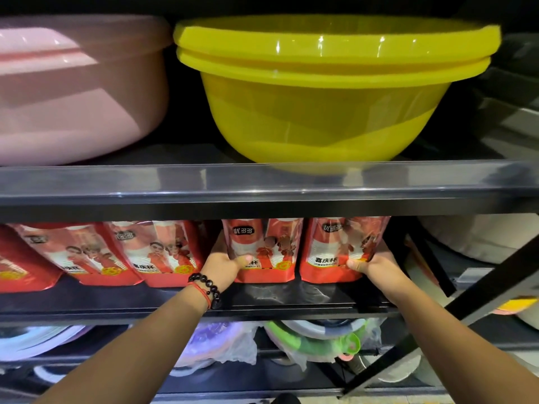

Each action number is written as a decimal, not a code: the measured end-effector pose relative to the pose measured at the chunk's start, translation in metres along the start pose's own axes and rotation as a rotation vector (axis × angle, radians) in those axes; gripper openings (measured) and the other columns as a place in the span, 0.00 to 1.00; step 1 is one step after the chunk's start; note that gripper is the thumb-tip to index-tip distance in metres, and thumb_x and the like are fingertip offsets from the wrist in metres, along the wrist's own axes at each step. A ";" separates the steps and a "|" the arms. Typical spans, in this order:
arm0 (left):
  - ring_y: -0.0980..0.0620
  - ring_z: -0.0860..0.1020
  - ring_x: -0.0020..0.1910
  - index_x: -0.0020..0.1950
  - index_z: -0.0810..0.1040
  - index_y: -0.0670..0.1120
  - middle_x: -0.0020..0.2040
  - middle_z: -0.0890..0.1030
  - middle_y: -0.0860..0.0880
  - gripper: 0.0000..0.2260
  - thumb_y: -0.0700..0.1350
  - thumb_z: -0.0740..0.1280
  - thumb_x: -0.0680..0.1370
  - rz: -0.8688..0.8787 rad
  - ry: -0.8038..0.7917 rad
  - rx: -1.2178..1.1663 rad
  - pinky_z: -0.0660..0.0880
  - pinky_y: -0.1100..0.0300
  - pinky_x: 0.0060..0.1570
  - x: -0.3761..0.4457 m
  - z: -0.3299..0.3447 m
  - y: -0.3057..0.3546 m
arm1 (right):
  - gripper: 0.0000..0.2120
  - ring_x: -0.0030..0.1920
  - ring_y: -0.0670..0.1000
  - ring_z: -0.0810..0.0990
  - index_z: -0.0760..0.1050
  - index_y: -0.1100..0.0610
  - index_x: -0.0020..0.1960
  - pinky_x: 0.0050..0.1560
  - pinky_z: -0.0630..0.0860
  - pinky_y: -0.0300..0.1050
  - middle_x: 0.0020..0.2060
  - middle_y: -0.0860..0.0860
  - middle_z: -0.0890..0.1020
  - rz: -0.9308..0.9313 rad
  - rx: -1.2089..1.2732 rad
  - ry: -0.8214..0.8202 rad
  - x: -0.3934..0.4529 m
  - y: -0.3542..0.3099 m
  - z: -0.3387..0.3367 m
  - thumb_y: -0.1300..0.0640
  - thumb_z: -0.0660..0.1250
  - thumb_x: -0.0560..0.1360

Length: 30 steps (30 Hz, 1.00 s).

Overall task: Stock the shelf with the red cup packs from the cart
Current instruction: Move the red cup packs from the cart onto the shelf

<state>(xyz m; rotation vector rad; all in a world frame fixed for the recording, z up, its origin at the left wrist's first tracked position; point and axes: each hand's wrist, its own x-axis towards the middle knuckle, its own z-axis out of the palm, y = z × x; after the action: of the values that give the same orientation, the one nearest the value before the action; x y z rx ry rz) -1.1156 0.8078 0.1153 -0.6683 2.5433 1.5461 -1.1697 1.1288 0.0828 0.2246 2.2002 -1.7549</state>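
Note:
Several red cup packs stand in a row on the middle shelf (291,298). My left hand (226,265) grips the lower left side of one upright red cup pack (264,246). My right hand (372,265) grips the lower right side of the neighbouring red cup pack (338,246). Both packs rest on the shelf, side by side. To their left, two more red cup packs (157,252) lean to one side, and another pack (17,263) sits at the far left edge. The cart is out of view.
On the upper shelf (262,185) sit stacked yellow basins (320,97) and a pink basin (73,97). Below are bagged plastic lids and bowls (315,336). A black diagonal brace (466,310) crosses at the right, with pale tubs (481,237) behind it.

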 end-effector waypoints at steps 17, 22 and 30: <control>0.46 0.68 0.25 0.30 0.69 0.41 0.20 0.70 0.47 0.20 0.49 0.75 0.72 0.015 -0.018 -0.047 0.66 0.55 0.29 -0.010 -0.001 0.008 | 0.27 0.46 0.49 0.79 0.69 0.58 0.65 0.49 0.76 0.43 0.47 0.51 0.79 -0.071 -0.034 0.359 -0.014 0.021 0.002 0.64 0.77 0.70; 0.44 0.83 0.45 0.52 0.78 0.35 0.41 0.83 0.41 0.10 0.37 0.73 0.74 0.119 -0.005 -0.087 0.78 0.53 0.48 -0.007 0.005 -0.008 | 0.12 0.34 0.44 0.74 0.74 0.51 0.43 0.38 0.71 0.39 0.34 0.51 0.77 -0.272 -0.128 0.338 -0.059 0.031 0.045 0.68 0.70 0.72; 0.56 0.81 0.51 0.59 0.76 0.45 0.51 0.83 0.52 0.17 0.34 0.74 0.72 0.136 -0.068 -0.118 0.76 0.56 0.59 0.019 0.014 -0.050 | 0.26 0.55 0.46 0.79 0.64 0.43 0.62 0.56 0.79 0.47 0.54 0.37 0.78 -0.231 -0.198 -0.137 -0.046 0.002 0.126 0.59 0.72 0.72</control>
<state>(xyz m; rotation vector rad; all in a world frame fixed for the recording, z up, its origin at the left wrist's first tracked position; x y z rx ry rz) -1.1144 0.7939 0.0615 -0.4539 2.5105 1.7408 -1.1079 1.0109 0.0720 -0.1970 2.3547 -1.5918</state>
